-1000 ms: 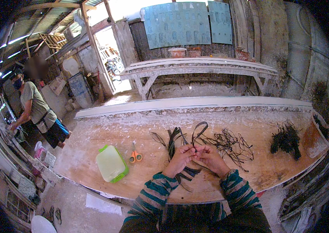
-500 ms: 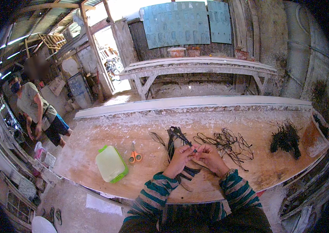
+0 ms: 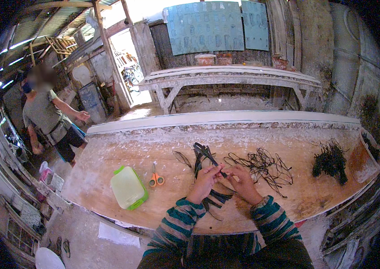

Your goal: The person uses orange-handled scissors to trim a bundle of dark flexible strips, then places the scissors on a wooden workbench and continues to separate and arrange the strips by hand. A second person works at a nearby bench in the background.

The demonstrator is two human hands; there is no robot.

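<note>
My left hand (image 3: 205, 181) is closed around a dark folded strap (image 3: 205, 154), which slants up and left past my fingers. Close beside it, my right hand (image 3: 243, 184) has its fingertips pinched together at the strap's lower end. Whatever else those fingertips hold is too small to make out. Loose dark strips (image 3: 219, 197) lie under and around my hands on the wooden tabletop (image 3: 100, 166). A tangle of thin black cord (image 3: 264, 166) spreads to the right of my right hand. Left of the strips rest orange-handled scissors (image 3: 156, 180).
A pale container with green clips (image 3: 128, 188) sits left of the scissors. Farther right lies a black bundle of cords (image 3: 331, 162) beside an open tub (image 3: 365, 159). A long white board (image 3: 221, 118) edges the table's far side. A person (image 3: 51, 116) stands beyond the left end.
My fingertips have parted slightly, my right hand shifting a little right and down. The strap in my left hand shows more upright. At the left, the person has straightened and swung an arm out.
</note>
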